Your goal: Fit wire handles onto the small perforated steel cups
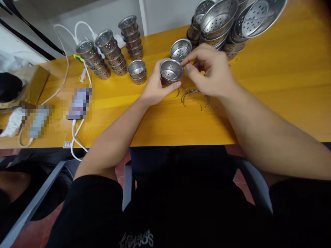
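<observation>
My left hand [156, 86] is wrapped around a small perforated metal strainer cup [171, 70], held upright over the table. At the cup's right rim, the thumb and forefinger of my right hand [209, 70] are pinched together; whatever is between them is too small to make out. Just behind sits another strainer cup [181, 50], with a thin wire across its inside. Several thin curved wires [192, 94] lie on the wood below my right hand.
Stacked strainer cups [131, 38] stand at the back left, with a short stack [137, 71] nearer. Larger perforated strainers [219, 20] pile up at the back right. On the left lie a phone [80, 101], another device [40, 120] and white cables [73, 137]. Another person's leg [15, 186] is at lower left.
</observation>
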A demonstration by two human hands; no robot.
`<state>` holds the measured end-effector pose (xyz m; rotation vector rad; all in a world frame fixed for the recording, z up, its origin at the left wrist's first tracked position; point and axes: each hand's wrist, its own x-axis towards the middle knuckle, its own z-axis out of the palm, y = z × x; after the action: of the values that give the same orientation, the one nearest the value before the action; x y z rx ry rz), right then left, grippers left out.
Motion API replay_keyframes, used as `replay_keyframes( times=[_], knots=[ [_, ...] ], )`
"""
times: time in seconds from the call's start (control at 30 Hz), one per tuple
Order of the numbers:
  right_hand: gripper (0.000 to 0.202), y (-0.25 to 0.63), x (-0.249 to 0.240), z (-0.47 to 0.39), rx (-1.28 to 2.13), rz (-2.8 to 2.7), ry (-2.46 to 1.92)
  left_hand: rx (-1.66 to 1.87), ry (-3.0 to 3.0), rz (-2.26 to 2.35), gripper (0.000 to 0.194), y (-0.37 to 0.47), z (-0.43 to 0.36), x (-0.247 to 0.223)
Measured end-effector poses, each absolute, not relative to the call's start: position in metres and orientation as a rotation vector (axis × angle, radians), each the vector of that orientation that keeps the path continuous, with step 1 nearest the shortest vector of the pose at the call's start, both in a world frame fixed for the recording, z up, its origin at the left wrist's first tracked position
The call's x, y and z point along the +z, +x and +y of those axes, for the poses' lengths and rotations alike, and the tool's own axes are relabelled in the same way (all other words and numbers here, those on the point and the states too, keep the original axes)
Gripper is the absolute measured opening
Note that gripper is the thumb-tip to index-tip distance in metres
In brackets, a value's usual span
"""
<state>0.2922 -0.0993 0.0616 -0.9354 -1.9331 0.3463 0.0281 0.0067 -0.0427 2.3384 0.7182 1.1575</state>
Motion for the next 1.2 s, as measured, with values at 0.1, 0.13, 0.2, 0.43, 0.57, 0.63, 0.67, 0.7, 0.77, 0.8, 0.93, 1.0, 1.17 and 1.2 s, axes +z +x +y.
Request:
replay_keyframes(
  times=[0.1, 0.13, 0.2, 0.43, 0.57, 0.63, 0.67, 0.7, 0.77, 0.8, 0.93, 1.0, 1.17, 1.2],
  knots=[
    [0.033, 0.296, 0.060, -0.096, 0.387, -1.972, -0.912, 1.176, 2.341, 0.698, 0.115, 0.026, 0.010, -0.049],
    [0.032, 0.296, 0.059, -0.095, 0.389, -1.990, -0.900, 1.186, 2.344, 0.682, 0.116, 0.026, 0.011, -0.050],
    [0.030, 0.297, 0.057, -0.093, 0.388, -2.022, -0.882, 1.196, 2.347, 0.672, 0.116, 0.025, 0.011, -0.051],
    [0.023, 0.298, 0.057, -0.092, 0.414, -2.058, -0.886, 1.166, 2.391, 0.638, 0.125, 0.021, 0.016, -0.054],
    [0.024, 0.298, 0.056, -0.091, 0.488, -2.042, -0.932, 1.136, 2.401, 0.630, 0.129, 0.016, 0.021, -0.057],
    [0.027, 0.298, 0.055, -0.091, 0.517, -2.038, -0.906, 1.107, 2.420, 0.644, 0.130, 0.015, 0.021, -0.057],
    [0.028, 0.298, 0.055, -0.091, 0.528, -2.037, -0.892, 1.109, 2.420, 0.643, 0.130, 0.014, 0.020, -0.057],
    [0.029, 0.298, 0.055, -0.091, 0.539, -2.035, -0.891, 1.120, 2.412, 0.637, 0.129, 0.014, 0.019, -0.056],
    [0.027, 0.298, 0.054, -0.091, 0.561, -2.036, -0.925, 1.140, 2.386, 0.634, 0.125, 0.015, 0.014, -0.054],
    [0.026, 0.298, 0.053, -0.091, 0.566, -2.042, -0.940, 1.141, 2.374, 0.643, 0.121, 0.016, 0.010, -0.052],
    [0.028, 0.296, 0.046, -0.088, 0.548, -2.100, -0.891, 1.108, 2.372, 0.672, 0.110, 0.022, -0.005, -0.040],
    [0.032, 0.294, 0.042, -0.085, 0.531, -2.125, -0.873, 1.095, 2.379, 0.657, 0.110, 0.024, -0.010, -0.035],
    [0.036, 0.292, 0.041, -0.088, 0.527, -2.089, -0.925, 1.107, 2.400, 0.676, 0.115, 0.019, -0.001, -0.036],
    [0.037, 0.292, 0.042, -0.089, 0.520, -2.074, -0.929, 1.123, 2.407, 0.681, 0.114, 0.015, 0.003, -0.037]
  ],
)
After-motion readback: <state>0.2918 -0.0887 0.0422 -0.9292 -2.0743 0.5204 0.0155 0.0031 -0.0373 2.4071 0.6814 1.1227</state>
